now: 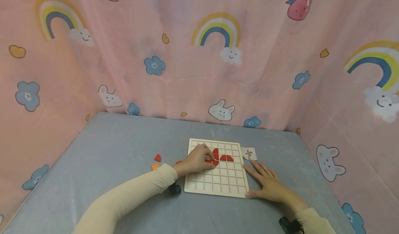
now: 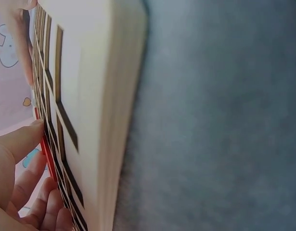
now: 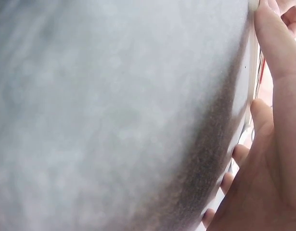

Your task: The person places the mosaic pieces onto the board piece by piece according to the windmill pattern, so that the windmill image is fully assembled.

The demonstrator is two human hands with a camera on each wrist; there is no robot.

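A light wooden board (image 1: 220, 180) with a grid of square cells lies on the grey table. Red quarter-round pieces (image 1: 227, 158) sit in cells near its middle. Over the board is my left hand (image 1: 197, 159), its thumb and fingertips at a red piece (image 2: 49, 161) low against the grid; the hand partly covers that piece in the head view. My right hand (image 1: 268, 183) rests at the board's right side with fingers spread. Its thumb touches the near right corner, and the fingertips reach along the edge.
A small card (image 1: 249, 153) with a red pattern on a grid lies against the board's right edge. Left of the board are a loose red piece (image 1: 158, 157), an orange piece (image 1: 154, 166) and another red piece partly behind the left wrist. A pink printed curtain (image 1: 187, 88) surrounds the table.
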